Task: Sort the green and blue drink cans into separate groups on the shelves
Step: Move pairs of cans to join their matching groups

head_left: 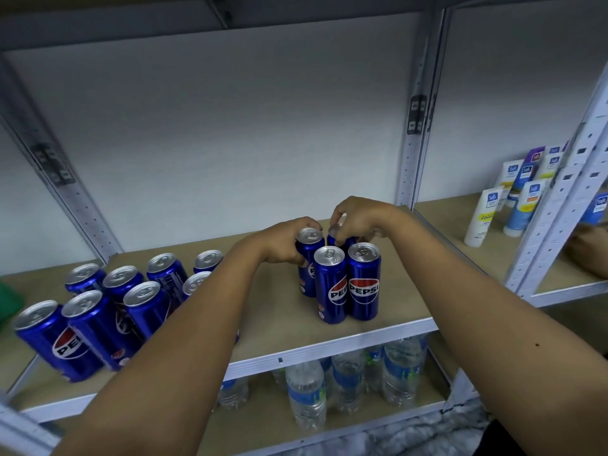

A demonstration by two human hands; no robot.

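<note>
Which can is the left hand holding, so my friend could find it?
Find the middle shelf with blue cans. Four slim blue cans huddle on its right side. The left hand grips the back-left can; both front cans show full logos and stand untouched.
</note>
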